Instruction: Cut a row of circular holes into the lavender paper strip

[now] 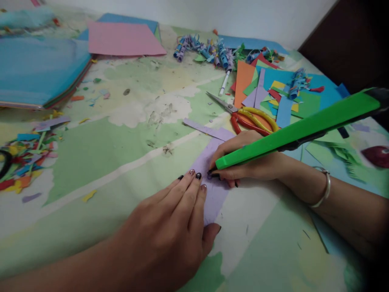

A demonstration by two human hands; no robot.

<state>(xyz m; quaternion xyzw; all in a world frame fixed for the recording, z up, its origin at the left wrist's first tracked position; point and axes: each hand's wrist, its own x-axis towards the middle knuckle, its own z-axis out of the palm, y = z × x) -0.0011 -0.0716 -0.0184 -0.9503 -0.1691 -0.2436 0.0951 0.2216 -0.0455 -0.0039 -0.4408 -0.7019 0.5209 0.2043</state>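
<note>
A strip of light purple paper (214, 205) lies slantwise on the tablecloth between both hands. My left hand (170, 227) presses its outstretched fingers flat on the strip's left side, thumb near its lower end. My right hand (249, 162) is closed in a pinch over the strip's middle, around a long green tool (294, 132) with a dark underside. The tool slants up to the right over my wrist; its working tip is hidden at the fingers, so its kind cannot be made out. A narrower purple strip (203, 128) lies just beyond the right hand.
Scissors (234, 108) with red and yellow handles lie beyond my right hand. Coloured paper sheets (243, 79) and fringed paper rolls (223, 56) lie behind. A stack of blue sheets (36, 69), pink paper (124, 38) and scraps (27, 162) lie left.
</note>
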